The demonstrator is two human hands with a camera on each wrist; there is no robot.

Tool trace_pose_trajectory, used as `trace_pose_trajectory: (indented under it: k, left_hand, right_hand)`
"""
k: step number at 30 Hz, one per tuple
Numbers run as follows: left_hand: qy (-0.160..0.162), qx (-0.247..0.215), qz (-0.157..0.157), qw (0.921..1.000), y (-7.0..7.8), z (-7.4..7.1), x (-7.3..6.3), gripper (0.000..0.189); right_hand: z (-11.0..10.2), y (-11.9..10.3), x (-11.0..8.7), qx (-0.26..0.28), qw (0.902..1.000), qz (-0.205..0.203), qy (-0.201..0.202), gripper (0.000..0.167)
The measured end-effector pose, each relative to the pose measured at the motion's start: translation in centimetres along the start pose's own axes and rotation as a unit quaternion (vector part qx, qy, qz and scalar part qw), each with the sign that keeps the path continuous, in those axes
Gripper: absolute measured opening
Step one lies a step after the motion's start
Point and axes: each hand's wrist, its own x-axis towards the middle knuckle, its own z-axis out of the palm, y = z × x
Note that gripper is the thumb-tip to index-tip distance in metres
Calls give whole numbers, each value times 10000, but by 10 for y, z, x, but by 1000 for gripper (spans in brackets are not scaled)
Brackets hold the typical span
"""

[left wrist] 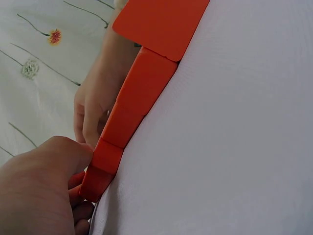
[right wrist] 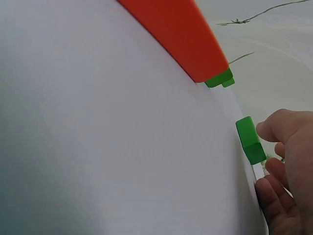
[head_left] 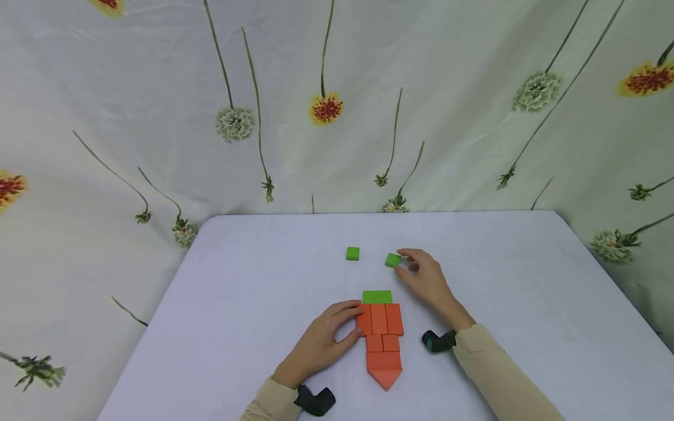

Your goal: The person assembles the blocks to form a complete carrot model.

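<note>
In the head view, orange blocks lie flat in a rocket-like shape, with a triangle block (head_left: 385, 379) pointing toward me. A green rectangular block (head_left: 377, 297) touches the far end. My left hand (head_left: 320, 342) holds the leftmost orange block (head_left: 364, 319) of the upper row, thumb at its near corner, fingers by its far end. In the left wrist view, the thumb presses at an orange block's edge (left wrist: 108, 155). Beyond the shape, my right hand (head_left: 426, 280) has thumb and forefinger parted beside a small tilted green block (head_left: 392, 260), fingertips right at its side.
Another small green block (head_left: 353, 254) sits on the white table (head_left: 253, 275), left of the tilted one. A flower-print cloth (head_left: 442, 111) hangs behind the table's far edge. Dark wrist devices (head_left: 438, 341) are worn at both cuffs.
</note>
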Motion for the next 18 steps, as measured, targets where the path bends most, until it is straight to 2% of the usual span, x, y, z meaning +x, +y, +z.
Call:
trace_pose_trajectory:
  k: [4,11,18]
  left_hand:
    - [-8,12,-4,10000,1,0,0,44]
    - [3,32,26,10000,2,-1,1,44]
    - [-20,14,-23,10000,3,-2,1,43]
  right_hand:
    - [0,4,1,-15,9998,157,-86,42]
    - [-1,5,2,-19,9997,162,-174,37]
    - [0,0,3,-73,9998,104,-180,39]
